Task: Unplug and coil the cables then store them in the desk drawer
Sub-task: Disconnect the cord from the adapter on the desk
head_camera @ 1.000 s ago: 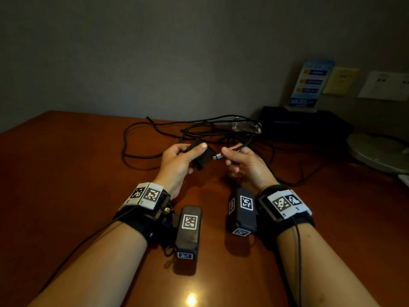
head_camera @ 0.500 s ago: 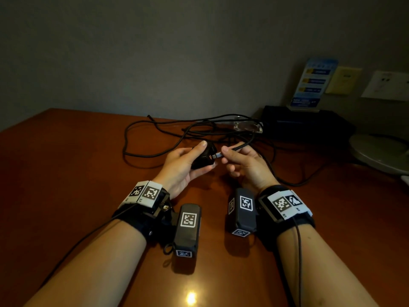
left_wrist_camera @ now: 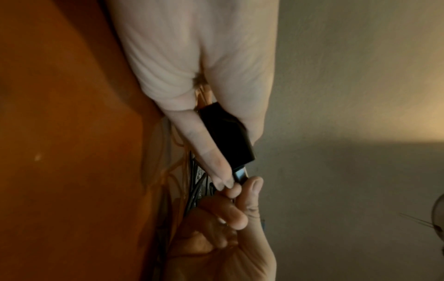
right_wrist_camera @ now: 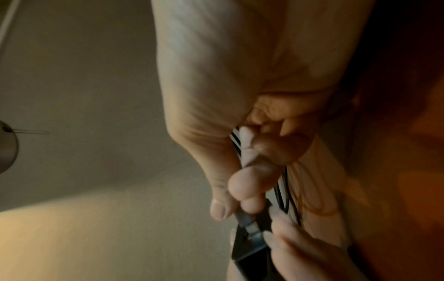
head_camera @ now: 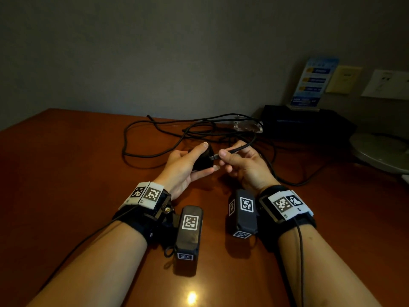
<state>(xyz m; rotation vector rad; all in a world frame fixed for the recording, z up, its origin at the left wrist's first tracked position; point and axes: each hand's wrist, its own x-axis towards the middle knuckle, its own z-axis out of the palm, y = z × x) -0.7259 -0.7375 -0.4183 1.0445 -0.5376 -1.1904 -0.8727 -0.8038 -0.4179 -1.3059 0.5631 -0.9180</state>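
Note:
My left hand (head_camera: 190, 165) grips a small black charger block (head_camera: 202, 161) above the middle of the brown desk (head_camera: 66, 185); the block (left_wrist_camera: 227, 136) lies between its thumb and fingers. My right hand (head_camera: 239, 162) pinches the cable's plug (head_camera: 215, 156) by thumb and forefinger, its metal tip at the block's face. The silver plug (left_wrist_camera: 240, 174) shows at the block's end; the same plug (right_wrist_camera: 250, 226) appears in the right wrist view. From the plug a black cable (head_camera: 245, 146) runs back into a loose tangle of cables (head_camera: 188, 129). No drawer is in view.
A black box (head_camera: 305, 122) with a blue leaflet stand (head_camera: 314, 83) sits at the back right by the wall. A grey round base (head_camera: 380, 151) lies at the right edge. Wall sockets (head_camera: 387, 85) are at the upper right. A clear plastic piece (head_camera: 247, 126) lies among the cables.
The plug and the charger block were a little apart one second ago; now they are together. My left hand has turned the block and both hands sit closer.

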